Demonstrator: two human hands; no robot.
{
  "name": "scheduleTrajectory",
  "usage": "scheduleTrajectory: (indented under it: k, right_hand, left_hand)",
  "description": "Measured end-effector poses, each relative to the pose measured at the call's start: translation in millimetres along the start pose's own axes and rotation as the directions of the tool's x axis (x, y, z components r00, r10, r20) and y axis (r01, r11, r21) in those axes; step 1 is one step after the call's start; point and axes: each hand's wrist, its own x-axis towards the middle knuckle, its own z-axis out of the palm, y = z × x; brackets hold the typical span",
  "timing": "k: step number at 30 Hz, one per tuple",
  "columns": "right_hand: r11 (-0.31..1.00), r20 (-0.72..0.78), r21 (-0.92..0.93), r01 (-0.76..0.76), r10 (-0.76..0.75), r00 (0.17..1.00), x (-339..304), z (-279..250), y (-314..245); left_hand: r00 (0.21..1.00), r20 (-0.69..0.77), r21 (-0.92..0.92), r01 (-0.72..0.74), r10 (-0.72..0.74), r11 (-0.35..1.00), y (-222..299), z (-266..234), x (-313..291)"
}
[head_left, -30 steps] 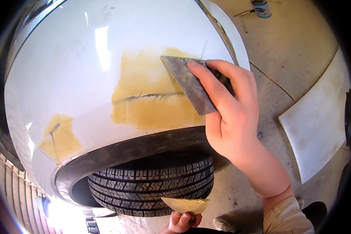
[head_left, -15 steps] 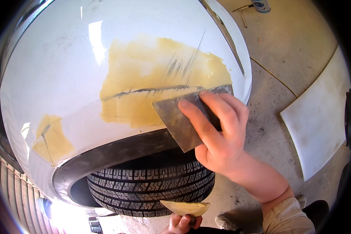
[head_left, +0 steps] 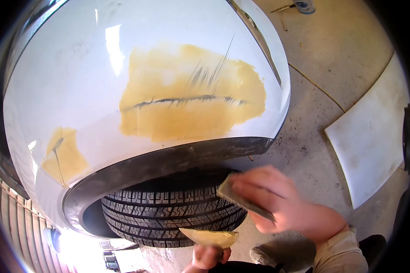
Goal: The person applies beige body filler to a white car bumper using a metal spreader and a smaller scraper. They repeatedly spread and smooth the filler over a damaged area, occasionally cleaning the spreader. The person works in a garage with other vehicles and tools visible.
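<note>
My right hand (head_left: pixel 278 200), slightly blurred, is closed on a flat grey filler spreader (head_left: pixel 246 200) with yellowish paste along one edge. It hovers by the tire (head_left: pixel 168 218), off the car's body. Below it, at the lower edge, my left hand (head_left: pixel 206 257) grips a pale yellow, paste-coated piece (head_left: pixel 209 237) with a straight top and curved underside; I cannot make out its exact kind. A broad patch of yellow filler (head_left: pixel 182 120) covers the white fender (head_left: pixel 91 100), crossed by a dark crease and thin dark scratches. A smaller filler patch (head_left: pixel 68 159) lies near the wheel arch's left end.
Black wheel arch trim (head_left: pixel 177 157) curves above the tire. On the concrete floor (head_left: pixel 314 82) at right lies a curved white panel (head_left: pixel 369 136). A can (head_left: pixel 305 5) and a T-shaped metal tool (head_left: pixel 284 12) are at the top right.
My right hand has drawn the spreader off the fender, down toward my left hand, and tilted it. The filler patch's right part now shows smoother and fuller. My left hand has shifted slightly left.
</note>
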Motion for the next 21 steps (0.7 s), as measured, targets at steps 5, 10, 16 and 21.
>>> scheduleTrajectory:
  k: [5, 10, 16, 21]
  right_hand:
    - [0.946, 0.552, 0.319, -0.059, -0.134, 0.823, 1.2, -30.3, -2.4]
    - [0.987, 0.931, -0.156, -0.045, 0.163, 0.328, 8.8, -45.7, 0.8]
    - [0.907, -0.134, -0.420, -0.033, -0.026, 0.991, 52.1, -56.6, 21.5]
    - [0.858, -0.166, -0.514, -0.003, -0.096, 0.982, 70.0, -29.0, 55.3]
  left_hand:
    - [0.949, -0.224, -0.306, 0.149, -0.224, 0.940, 14.9, 15.0, 3.6]
    - [0.903, -0.407, -0.731, -0.229, -0.140, 0.643, 23.5, 8.5, 14.0]
    - [0.958, -0.240, -0.168, 0.118, -0.157, 0.979, 9.2, 12.6, -8.7]
    - [0.971, -0.096, -0.327, 0.175, -0.217, 0.929, -13.8, 0.9, -22.6]
